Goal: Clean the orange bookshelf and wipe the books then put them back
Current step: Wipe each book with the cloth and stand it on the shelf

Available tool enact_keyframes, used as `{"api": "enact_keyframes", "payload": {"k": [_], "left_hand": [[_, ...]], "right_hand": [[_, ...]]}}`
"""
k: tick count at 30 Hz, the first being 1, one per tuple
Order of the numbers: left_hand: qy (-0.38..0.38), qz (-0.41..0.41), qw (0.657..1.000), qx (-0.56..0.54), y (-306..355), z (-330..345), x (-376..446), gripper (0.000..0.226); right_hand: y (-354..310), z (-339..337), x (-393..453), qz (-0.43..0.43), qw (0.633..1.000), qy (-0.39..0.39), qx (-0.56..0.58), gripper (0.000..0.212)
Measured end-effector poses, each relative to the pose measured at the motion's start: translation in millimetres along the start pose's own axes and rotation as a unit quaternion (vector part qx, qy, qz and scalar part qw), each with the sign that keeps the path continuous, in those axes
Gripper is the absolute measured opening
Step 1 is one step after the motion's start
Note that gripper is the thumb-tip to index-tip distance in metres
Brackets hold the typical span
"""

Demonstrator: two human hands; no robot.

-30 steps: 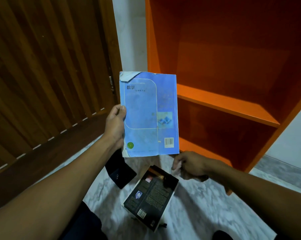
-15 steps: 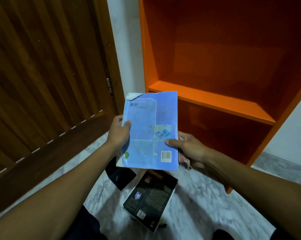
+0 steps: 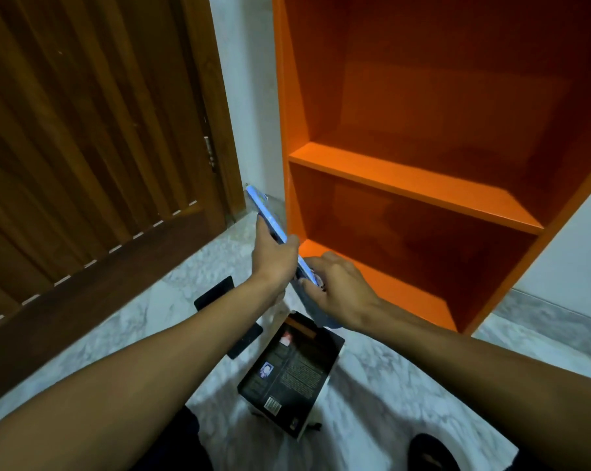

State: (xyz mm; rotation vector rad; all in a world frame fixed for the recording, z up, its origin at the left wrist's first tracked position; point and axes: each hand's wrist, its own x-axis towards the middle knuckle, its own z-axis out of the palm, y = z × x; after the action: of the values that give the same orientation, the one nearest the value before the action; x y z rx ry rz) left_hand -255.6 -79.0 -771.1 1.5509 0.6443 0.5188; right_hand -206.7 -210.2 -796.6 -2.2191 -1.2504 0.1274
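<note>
The left hand (image 3: pixel 274 258) grips a thin light-blue paperback book (image 3: pixel 270 220) seen edge-on, thumb and fingers curled round it, just in front of the tall orange wooden bookshelf (image 3: pixel 419 185). The right hand (image 3: pixel 338 288) closes its curled fingers on the book's near end together with a crumpled cloth (image 3: pixel 316 309). Below them, a black paperback (image 3: pixel 292 370) with a barcode and small unreadable white print lies on the pale marble floor (image 3: pixel 365 413).

Dark wooden door (image 3: pixel 83 147) at left, white wall (image 3: pixel 249 96) beside it, marble floor (image 3: pixel 372 385), flat black object (image 3: pixel 215 294) lying on it.
</note>
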Motion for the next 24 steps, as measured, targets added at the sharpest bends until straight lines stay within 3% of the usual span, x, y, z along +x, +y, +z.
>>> {"api": "enact_keyframes", "payload": {"k": [5, 7, 8, 10, 12, 15, 17, 20, 22, 24], "left_hand": [[0.055, -0.023, 0.995, -0.077, -0.6, -12.6, 8.3, 0.034], [0.032, 0.005, 0.997, -0.075, 5.7, -17.2, 10.2, 0.027], [0.018, 0.020, 0.997, -0.071, 8.3, -21.1, 10.6, 0.025], [-0.017, 0.041, 0.996, -0.076, 14.3, -29.5, 9.0, 0.025], [-0.050, 0.044, 0.994, -0.090, 17.4, -39.4, 7.8, 0.025], [-0.079, 0.034, 0.991, -0.104, 21.1, -50.8, 6.5, 0.023], [-0.092, 0.030, 0.989, -0.108, 22.7, -56.2, 6.1, 0.026], [-0.122, 0.025, 0.984, -0.128, 25.9, -60.0, 4.6, 0.030], [-0.146, 0.026, 0.977, -0.152, 28.1, -60.5, 3.0, 0.029], [-0.155, 0.030, 0.972, -0.174, 30.0, -60.0, 2.5, 0.029]], "right_hand": [[0.5, -8.3, 0.8, -0.016, 0.997, -0.047, 0.051, 0.051], [9.6, -18.1, 3.3, 0.048, 0.988, -0.024, 0.143, 0.056], [11.2, -23.6, 3.9, 0.093, 0.972, 0.002, 0.213, 0.055], [17.2, -36.8, 7.7, 0.179, 0.913, 0.081, 0.358, 0.031], [17.5, -59.3, 13.3, 0.247, 0.854, 0.170, 0.425, 0.012], [21.0, -81.3, 22.6, 0.228, 0.814, 0.310, 0.435, 0.011], [22.8, -89.0, 29.5, 0.131, 0.856, 0.374, 0.330, 0.020], [21.3, -91.0, 42.6, -0.002, 0.906, 0.389, 0.168, 0.037], [15.0, -80.8, 47.5, -0.035, 0.938, 0.331, 0.098, 0.056], [6.6, -59.5, 48.9, -0.040, 0.961, 0.254, 0.102, 0.070]]}}
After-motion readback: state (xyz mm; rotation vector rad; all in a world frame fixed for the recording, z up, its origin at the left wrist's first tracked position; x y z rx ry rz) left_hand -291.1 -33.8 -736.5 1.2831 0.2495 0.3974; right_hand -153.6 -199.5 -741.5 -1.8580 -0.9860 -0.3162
